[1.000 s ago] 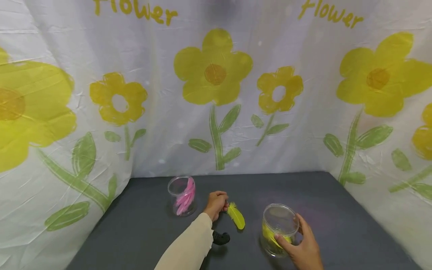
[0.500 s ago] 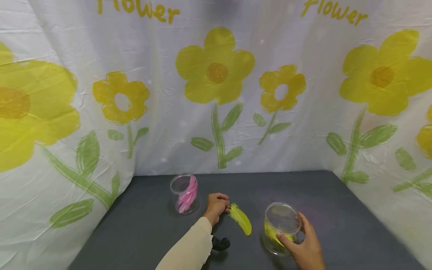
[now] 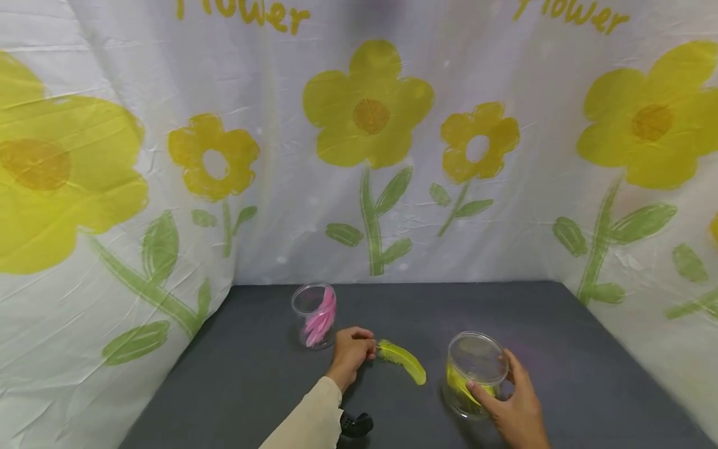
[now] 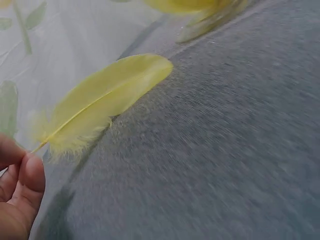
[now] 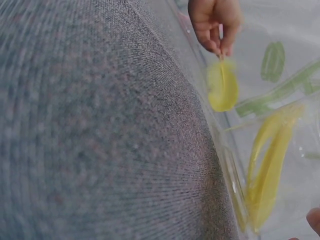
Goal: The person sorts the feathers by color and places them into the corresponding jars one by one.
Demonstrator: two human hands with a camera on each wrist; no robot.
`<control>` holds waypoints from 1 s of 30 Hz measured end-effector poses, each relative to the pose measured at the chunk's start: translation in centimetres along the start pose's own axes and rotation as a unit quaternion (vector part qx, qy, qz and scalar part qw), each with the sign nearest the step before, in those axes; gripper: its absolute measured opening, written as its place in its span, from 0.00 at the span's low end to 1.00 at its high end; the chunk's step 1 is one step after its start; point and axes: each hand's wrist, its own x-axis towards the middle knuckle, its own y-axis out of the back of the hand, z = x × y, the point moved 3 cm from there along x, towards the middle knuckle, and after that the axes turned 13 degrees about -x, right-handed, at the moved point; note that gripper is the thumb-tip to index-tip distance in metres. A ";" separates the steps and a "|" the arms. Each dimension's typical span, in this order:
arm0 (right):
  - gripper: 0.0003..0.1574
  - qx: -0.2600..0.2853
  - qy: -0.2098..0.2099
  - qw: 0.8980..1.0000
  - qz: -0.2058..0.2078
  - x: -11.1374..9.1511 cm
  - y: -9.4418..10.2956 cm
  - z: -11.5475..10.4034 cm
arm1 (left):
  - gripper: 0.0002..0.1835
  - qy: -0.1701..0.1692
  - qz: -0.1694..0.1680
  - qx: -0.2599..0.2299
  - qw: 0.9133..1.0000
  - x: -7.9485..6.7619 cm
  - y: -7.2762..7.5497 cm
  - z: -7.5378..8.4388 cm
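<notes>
A yellow feather point(image 3: 405, 360) is pinched at its quill between thumb and fingers of my left hand point(image 3: 352, 353). In the left wrist view the feather point(image 4: 105, 97) slants up and away from the fingertips, close over the grey table. My right hand point(image 3: 517, 399) grips the side of a clear round jar point(image 3: 477, 358), thumb in front and fingers behind. Yellow feathers point(image 5: 270, 170) lie inside this jar. The feather's tip points toward the jar, with a gap between them. In the right wrist view only a bit of my right hand point(image 5: 314, 220) shows.
Farther back on the left stands another clear jar point(image 3: 307, 305) holding pink feathers point(image 3: 321, 318). A black curved device point(image 3: 356, 425) sticks out beside my left sleeve point(image 3: 308, 411). White cloth point(image 3: 280, 206) with painted yellow flowers hangs behind and at the sides of the dark table point(image 3: 235, 386).
The feather in my left hand has swung from pointing down toward me to pointing more to the right. My right hand keeps its hold on the jar. The head view has shifted slightly.
</notes>
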 end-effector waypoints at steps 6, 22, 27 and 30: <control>0.63 0.000 0.017 1.000 0.018 0.0 0.1 -0.1 | 0.09 -0.014 -0.010 -0.024 1.000 -1.3 0.9 0.6; 0.61 -0.005 0.040 0.999 0.025 0.1 0.3 -0.4 | 0.06 -0.080 0.023 -0.072 0.994 -3.8 1.8 4.3; 0.61 -0.004 0.043 0.999 0.029 -0.1 0.2 -0.2 | 0.06 -0.112 0.017 -0.081 0.990 -4.7 1.3 6.5; 0.60 -0.002 0.048 0.998 0.035 -0.2 0.2 -0.2 | 0.07 -0.127 0.002 -0.095 0.987 -5.3 0.7 7.8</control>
